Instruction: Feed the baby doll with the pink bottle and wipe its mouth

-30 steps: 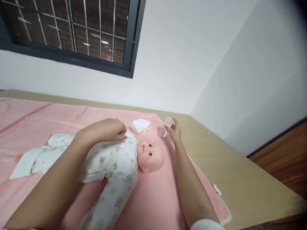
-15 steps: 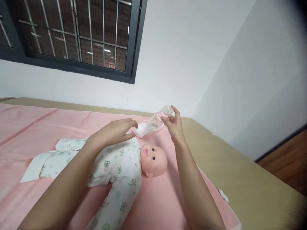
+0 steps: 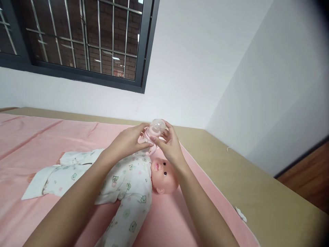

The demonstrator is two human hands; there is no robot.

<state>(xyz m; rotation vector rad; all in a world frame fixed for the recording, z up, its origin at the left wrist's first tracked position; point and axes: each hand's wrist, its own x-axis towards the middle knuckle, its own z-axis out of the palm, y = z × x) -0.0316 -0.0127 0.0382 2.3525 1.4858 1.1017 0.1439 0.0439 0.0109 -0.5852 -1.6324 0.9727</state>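
Note:
A baby doll [image 3: 144,181] in a white printed romper lies on its back on a pink blanket [image 3: 38,137], head to the right. Above its chest and chin both hands hold a small pink baby bottle [image 3: 154,132] with a clear domed cap. My left hand [image 3: 125,142] grips the bottle's body and pink handles from the left. My right hand [image 3: 168,145] has its fingers curled round the capped top from the right. The bottle is off the blanket, tilted.
The blanket covers a tan table [image 3: 257,185] that runs to white walls at the back and right. A small white scrap [image 3: 241,213] lies on the table near the blanket's right edge. A barred window [image 3: 77,41] is above, and wooden floor [image 3: 305,178] at far right.
My right hand lifted the bottle from the blanket's far corner and carried it left over the doll. My left hand rose off the doll's chest and took hold of the bottle too.

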